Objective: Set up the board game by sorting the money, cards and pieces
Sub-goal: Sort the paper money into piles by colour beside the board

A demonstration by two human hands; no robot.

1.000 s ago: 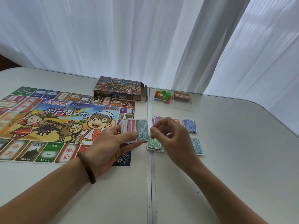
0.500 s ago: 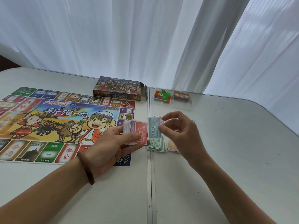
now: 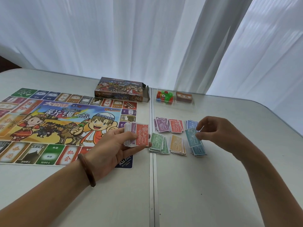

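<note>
the red note [image 3: 141, 134] topping the stack [image 3: 128, 136] in my left hand [image 3: 113, 145] reads 10000, and the teal note [image 3: 191, 136] pinched in my right hand [image 3: 218, 133] reads 1000. on the desk [image 3: 213, 185], the green pile [image 3: 156, 143] and purple pile [image 3: 161, 127] show 500, the red pile [image 3: 175, 128] 10000, the blue pile [image 3: 198, 150] 1000. the game board [image 3: 49, 122] carries 大富翁 and 新疆之旅 in the middle, with 机会, 2000元 and 3000元 on near-edge squares.

White bench [image 3: 213, 185] carrying a game.
Game board [image 3: 49, 128] is lying left, box [image 3: 121, 89] and clear tray [image 3: 193, 109] sitting behind, six money piles [image 3: 177, 145] lying right.
</note>
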